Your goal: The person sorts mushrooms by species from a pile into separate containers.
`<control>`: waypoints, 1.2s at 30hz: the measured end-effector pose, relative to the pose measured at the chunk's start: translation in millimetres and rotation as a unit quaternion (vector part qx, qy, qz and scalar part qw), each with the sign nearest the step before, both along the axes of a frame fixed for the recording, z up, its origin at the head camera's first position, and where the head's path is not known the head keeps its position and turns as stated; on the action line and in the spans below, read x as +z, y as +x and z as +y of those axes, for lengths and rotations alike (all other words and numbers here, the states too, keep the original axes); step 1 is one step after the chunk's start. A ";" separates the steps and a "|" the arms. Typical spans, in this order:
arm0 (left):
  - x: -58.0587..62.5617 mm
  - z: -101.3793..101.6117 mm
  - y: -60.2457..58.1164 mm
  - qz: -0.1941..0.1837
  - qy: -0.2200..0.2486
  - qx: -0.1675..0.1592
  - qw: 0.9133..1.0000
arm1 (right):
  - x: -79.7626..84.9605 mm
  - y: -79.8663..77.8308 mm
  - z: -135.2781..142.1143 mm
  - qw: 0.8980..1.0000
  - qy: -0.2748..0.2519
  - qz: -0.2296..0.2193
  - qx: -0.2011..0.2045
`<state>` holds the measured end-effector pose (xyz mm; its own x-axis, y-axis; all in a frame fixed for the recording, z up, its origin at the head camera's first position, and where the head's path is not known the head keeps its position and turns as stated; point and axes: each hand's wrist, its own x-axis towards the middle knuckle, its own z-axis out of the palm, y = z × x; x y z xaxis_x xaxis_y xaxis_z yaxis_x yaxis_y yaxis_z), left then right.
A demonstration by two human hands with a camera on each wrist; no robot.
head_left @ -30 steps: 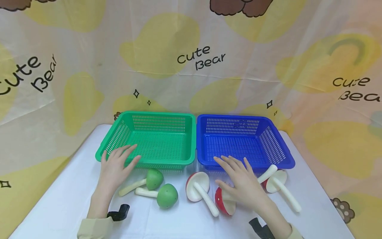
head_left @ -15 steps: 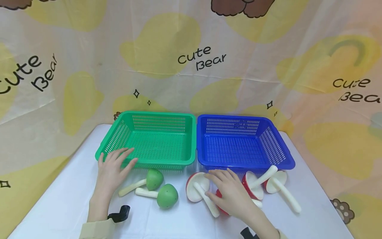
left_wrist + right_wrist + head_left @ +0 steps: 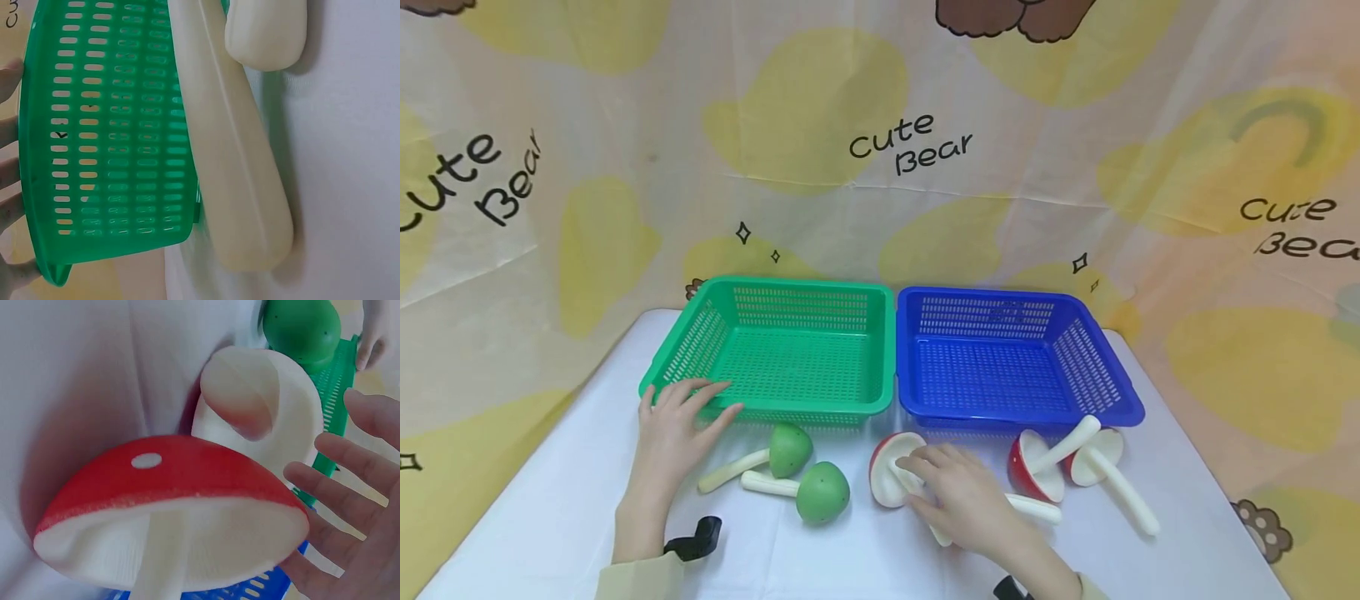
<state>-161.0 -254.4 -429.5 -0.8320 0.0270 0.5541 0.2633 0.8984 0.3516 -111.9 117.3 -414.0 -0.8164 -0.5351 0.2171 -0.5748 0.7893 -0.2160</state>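
My right hand hovers over the leftmost red-capped toy mushroom, its fingers loosely bent above the pale stem. Beneath that hand lies another red mushroom; its stem pokes out, and its spotted cap shows large in the right wrist view. Nothing is gripped there. By the front left rim of the green basket is my left hand, fingers spread. Whether they touch the rim I cannot tell. Two green-capped mushrooms lie on the table before that basket, their pale stems pointing left.
A blue basket stands right beside the green one, both without contents. Two more red mushrooms lie at the right, in front of the blue basket, stems crossing close together. White cloth covers the table; a patterned curtain hangs behind.
My right hand has moved left and down, from in front of the blue basket to over the leftmost red mushroom. My left hand has drifted slightly left and down.
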 end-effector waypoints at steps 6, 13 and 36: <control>1.3 -0.3 -0.1 0.004 0.014 -0.010 1.000 | -7.4 -1.9 -4.0 1.000 0.022 -0.020 0.007; 1.6 -0.8 -0.3 0.001 0.016 -0.018 1.000 | -12.7 -5.5 -9.1 0.999 0.038 -0.010 -0.002; -1.1 -2.5 -0.8 0.001 0.017 -0.019 1.000 | -13.7 -12.9 -14.0 0.999 0.001 -0.034 0.041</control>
<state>-161.8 -256.9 -430.6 -0.8291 0.0397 0.5576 0.2984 0.8750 0.3813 -124.8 103.3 -427.6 -0.7829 -0.6009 0.1612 -0.6212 0.7407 -0.2560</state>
